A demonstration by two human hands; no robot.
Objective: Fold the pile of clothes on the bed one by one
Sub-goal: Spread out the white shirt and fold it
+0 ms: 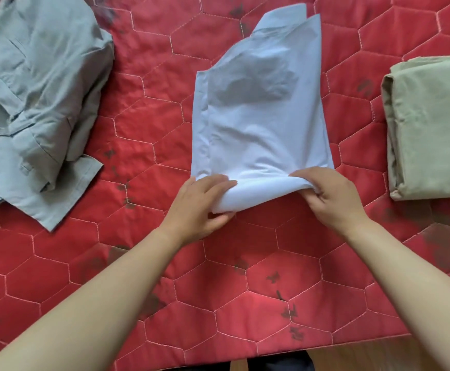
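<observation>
Head view: light blue shirt (261, 124) is lying at the centre of the red quilted bedcover (164, 277). It is narrowed into a long strip running near to far, collar end pointing far, with a greyer patch showing across its far half. Its near end is lifting off the cover in a soft curl.

Left hand (205, 207) is gripping the near-left corner of that end, fingers lying over the top of the fabric, thumb tucked beneath. Right hand (331, 196) is pinching the near-right corner, thumb on top, fingers curling under the fold. Both hands are clamping on the same shirt, one at each corner, apart from each other, with the raised hem spanning between them. Bare forearms are reaching in from the near edge.

Grey-green shirt (36, 89) is sitting far left, crumpled and unfolded, seams showing, one corner pointing toward the near side. It is lying well apart from the blue shirt.

Folded olive garment (432, 129) is resting at the right edge, squared into a neat stack and partly cut off by the frame. It is sitting near the right hand, not touching it.

Bedcover is showing pale hexagon stitching and small dark prints. A strip of wooden floor (352, 354) is showing past the near edge of the bed.
</observation>
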